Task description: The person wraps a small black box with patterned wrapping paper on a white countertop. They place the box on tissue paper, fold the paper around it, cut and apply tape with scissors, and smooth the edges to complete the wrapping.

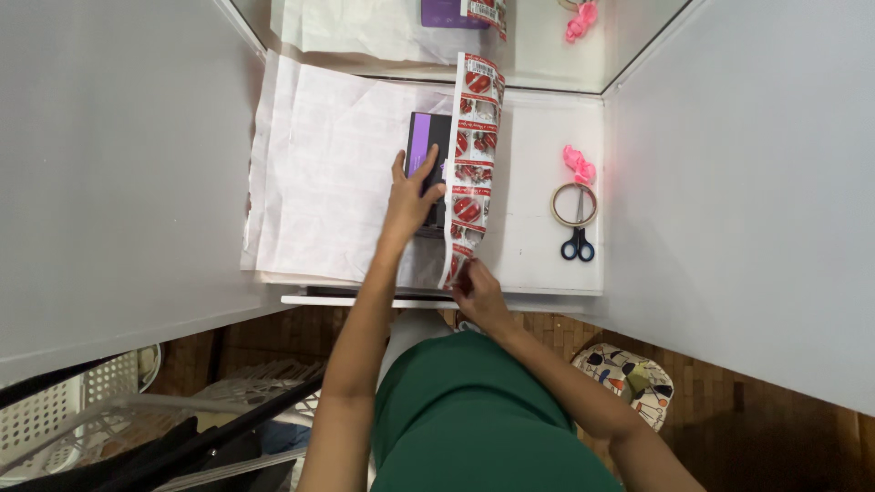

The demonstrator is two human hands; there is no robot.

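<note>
We see the left hand (409, 196) lying flat and open, fingers spread, on top of a dark box (428, 146) with a purple band, pressing it down. The right hand (474, 287) pinches the near end of the patterned wrapping paper (474, 173), whose red-and-white edge is folded up against the right side of the box. The paper lies white side up on the white table (538, 228). To the right, well apart from the box, lie black scissors (578, 239), a tape ring (574, 203) and a pink ribbon (578, 164).
</note>
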